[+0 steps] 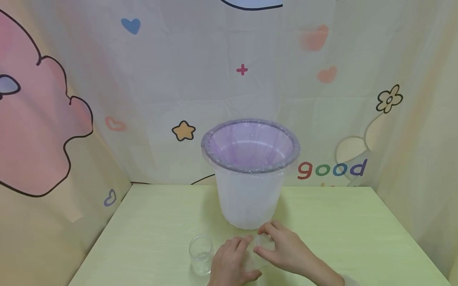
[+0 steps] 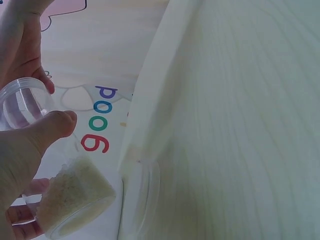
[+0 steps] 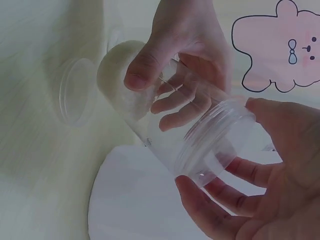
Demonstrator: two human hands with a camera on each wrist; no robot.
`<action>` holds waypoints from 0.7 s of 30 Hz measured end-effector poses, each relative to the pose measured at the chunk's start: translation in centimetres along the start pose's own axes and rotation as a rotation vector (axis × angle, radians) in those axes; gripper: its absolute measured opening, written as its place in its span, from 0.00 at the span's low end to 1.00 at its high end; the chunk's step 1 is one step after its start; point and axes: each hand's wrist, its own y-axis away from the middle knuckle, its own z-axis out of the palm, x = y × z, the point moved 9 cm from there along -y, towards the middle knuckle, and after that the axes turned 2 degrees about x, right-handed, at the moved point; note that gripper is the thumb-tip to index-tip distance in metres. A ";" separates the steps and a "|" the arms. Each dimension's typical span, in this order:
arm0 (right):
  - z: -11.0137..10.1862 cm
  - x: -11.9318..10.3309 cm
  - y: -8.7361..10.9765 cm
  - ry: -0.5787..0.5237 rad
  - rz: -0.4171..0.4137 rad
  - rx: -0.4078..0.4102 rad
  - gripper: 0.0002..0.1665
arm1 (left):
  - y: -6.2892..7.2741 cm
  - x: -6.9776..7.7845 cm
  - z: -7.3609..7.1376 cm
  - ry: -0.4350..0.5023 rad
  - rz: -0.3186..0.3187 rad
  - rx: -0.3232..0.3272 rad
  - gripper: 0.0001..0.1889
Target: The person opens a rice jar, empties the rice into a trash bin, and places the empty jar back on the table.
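A clear plastic jar (image 3: 172,135), partly filled with pale grains (image 2: 75,197) that look like rice, is tilted between both hands. My left hand (image 1: 230,258) grips the jar's body, with the thumb on one side and the fingers on the other. Around the threaded mouth, my right hand (image 1: 286,248) curls its thumb and fingers. A round translucent lid (image 3: 79,92) lies on the table beside the jar. In the head view, the hands hide much of the jar.
Left of the hands stands a drinking glass (image 1: 201,256) with some clear liquid in it. Behind the hands is a white bin (image 1: 248,198) with a grey rim and a purple liner. The pale green table (image 1: 150,226) meets a printed cloth backdrop (image 1: 150,79).
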 end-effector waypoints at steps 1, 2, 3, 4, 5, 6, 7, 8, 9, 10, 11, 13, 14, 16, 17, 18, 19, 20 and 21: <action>0.0 -0.2 0.0 0.000 -0.023 0.000 0.17 | 0.0 0.0 0.0 0.004 -0.003 -0.001 0.47; -0.1 -0.3 0.0 0.001 -0.048 0.003 0.18 | 0.0 -0.1 0.0 0.006 -0.008 -0.004 0.47; -0.1 -0.5 0.0 0.003 -0.075 0.010 0.19 | 0.0 -0.1 0.1 0.005 -0.014 -0.008 0.47; -0.2 -0.7 0.0 0.005 -0.103 0.018 0.20 | 0.0 -0.2 0.1 0.003 -0.020 -0.011 0.47; -0.3 -1.0 0.0 0.007 -0.134 0.028 0.21 | 0.0 -0.2 0.1 0.000 -0.027 -0.013 0.47; -0.4 -1.2 0.1 0.008 -0.164 0.037 0.21 | 0.0 -0.3 0.1 -0.001 -0.031 -0.012 0.47; -0.4 -1.4 0.1 0.006 -0.192 0.044 0.22 | 0.0 -0.3 0.0 0.000 -0.034 -0.013 0.47; -0.5 -1.5 0.1 0.004 -0.218 0.051 0.23 | 0.0 -0.4 0.0 -0.001 -0.041 -0.018 0.46; -0.5 -1.7 0.2 0.001 -0.245 0.057 0.23 | -0.1 -0.4 0.0 0.005 -0.044 -0.019 0.46; -0.6 -1.9 0.2 0.000 -0.271 0.060 0.24 | -0.1 -0.5 0.0 0.011 -0.048 -0.026 0.46; -0.6 -2.0 0.3 -0.003 -0.298 0.064 0.24 | -0.1 -0.6 0.0 0.020 -0.055 -0.038 0.46; -0.7 -2.3 0.3 -0.011 -0.347 0.064 0.24 | -0.1 -0.8 0.2 0.042 -0.068 -0.071 0.45; -0.7 -2.5 0.4 -0.014 -0.369 0.064 0.25 | -0.1 -0.9 0.3 0.052 -0.075 -0.092 0.45; -0.8 -2.8 0.5 -0.021 -0.410 0.063 0.25 | -0.1 -1.1 0.5 0.077 -0.088 -0.128 0.45; -0.9 -2.9 0.5 -0.026 -0.426 0.060 0.26 | -0.1 -1.1 0.6 0.087 -0.091 -0.142 0.45; -0.9 -2.9 0.6 -0.030 -0.440 0.058 0.26 | -0.1 -1.2 0.7 0.097 -0.092 -0.151 0.45; -1.0 -3.0 0.6 -0.030 -0.452 0.058 0.27 | -0.1 -1.2 0.7 0.105 -0.091 -0.157 0.44; -1.0 -3.0 0.7 -0.030 -0.461 0.059 0.27 | -0.1 -1.2 0.7 0.113 -0.089 -0.160 0.44; -1.0 -3.0 0.7 -0.030 -0.463 0.055 0.28 | -0.1 -1.2 0.7 0.121 -0.085 -0.161 0.44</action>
